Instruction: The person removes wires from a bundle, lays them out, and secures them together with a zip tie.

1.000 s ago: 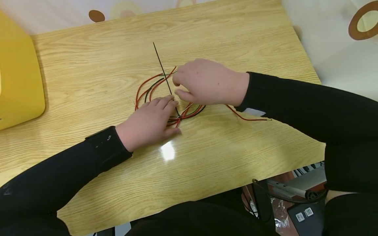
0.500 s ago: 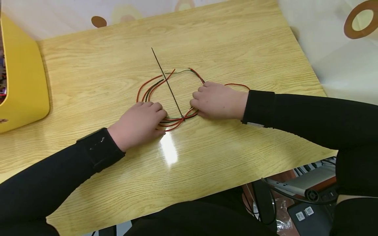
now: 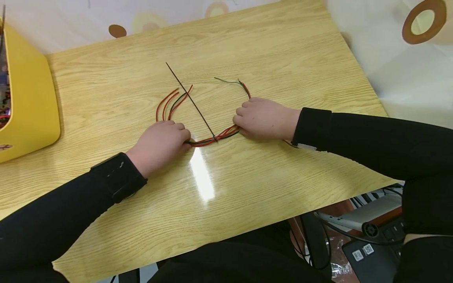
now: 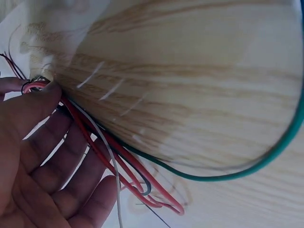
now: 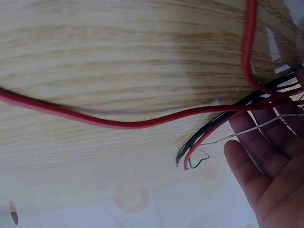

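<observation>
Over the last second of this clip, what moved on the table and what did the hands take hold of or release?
The right hand came down from above the wire bundle and took its right side; the left hand curled onto the left side. Both drew apart, pulling the loose loop into a tighter strand. The black cable tie stayed round the bundle, and the yellow bin stayed put.

Two hands were at work, the left hand (image 3: 161,141) and the right hand (image 3: 263,118), each gripping one end of a single bundle of wires (image 3: 212,138). One black cable tie (image 3: 191,100) crossed that bundle. The exact wire count could not be told; red, green, black and white strands showed. One wooden table (image 3: 247,51) carried everything, and one yellow bin (image 3: 28,106) stood on it
</observation>
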